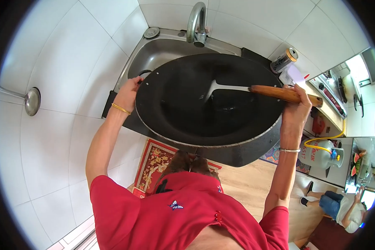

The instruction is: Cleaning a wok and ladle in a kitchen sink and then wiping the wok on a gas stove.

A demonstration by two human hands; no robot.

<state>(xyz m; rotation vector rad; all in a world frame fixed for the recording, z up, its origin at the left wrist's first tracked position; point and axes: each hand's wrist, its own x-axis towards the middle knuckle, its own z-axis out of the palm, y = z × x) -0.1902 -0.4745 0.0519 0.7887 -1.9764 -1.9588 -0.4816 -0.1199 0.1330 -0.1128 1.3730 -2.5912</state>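
Observation:
A large black wok (187, 125) is held over the front of a stainless steel sink (162, 47), with a little liquid glinting inside. My left hand (128, 92) grips the wok's left loop handle. At the opposite rim, my right hand (297, 103) is closed around the wooden handle of a metal wok spatula (268, 92) and appears to hold the wok's right side too; the handle there is hidden. The spatula's blade rests inside the wok. Above the wok's back rim arches a metal faucet (195, 23).
A drink can (284, 61) and a clear plastic container (292, 75) stand right of the sink. A ladle (32, 101) hangs on the left wall. Farther right are a gas stove (331, 97), a gas cylinder (322, 153) with a yellow hose, and a seated person (340, 206). A red patterned rug (156, 162) lies below.

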